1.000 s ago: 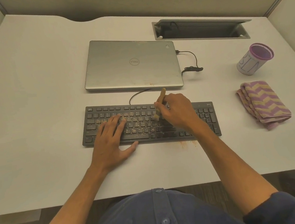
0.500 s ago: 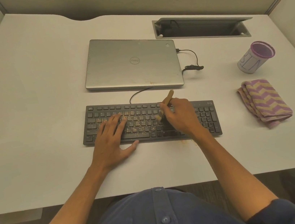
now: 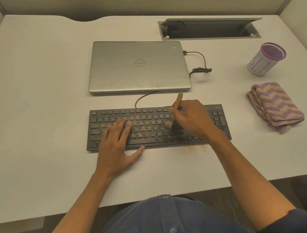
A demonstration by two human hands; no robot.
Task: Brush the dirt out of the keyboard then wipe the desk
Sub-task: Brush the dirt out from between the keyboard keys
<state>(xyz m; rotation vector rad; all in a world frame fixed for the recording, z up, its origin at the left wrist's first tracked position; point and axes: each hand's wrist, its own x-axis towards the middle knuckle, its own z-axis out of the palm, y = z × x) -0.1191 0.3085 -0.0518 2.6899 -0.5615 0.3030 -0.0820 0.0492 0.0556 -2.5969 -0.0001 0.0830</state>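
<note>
Right hand pinches the brush, light and soft-bristled, best held mid-handle; left hand lies flat, steadying the keyboard; cloth at three o'clock

A black keyboard lies flat across the middle of the white desk, its keys dusted with brown dirt, more crumbs on the desk at its 5 o'clock edge. A small wooden-handled brush stands tilted, handle toward 1 o'clock, bristles on the keys. A folded purple-and-yellow zigzag cloth lies at 3 o'clock, well apart
</note>
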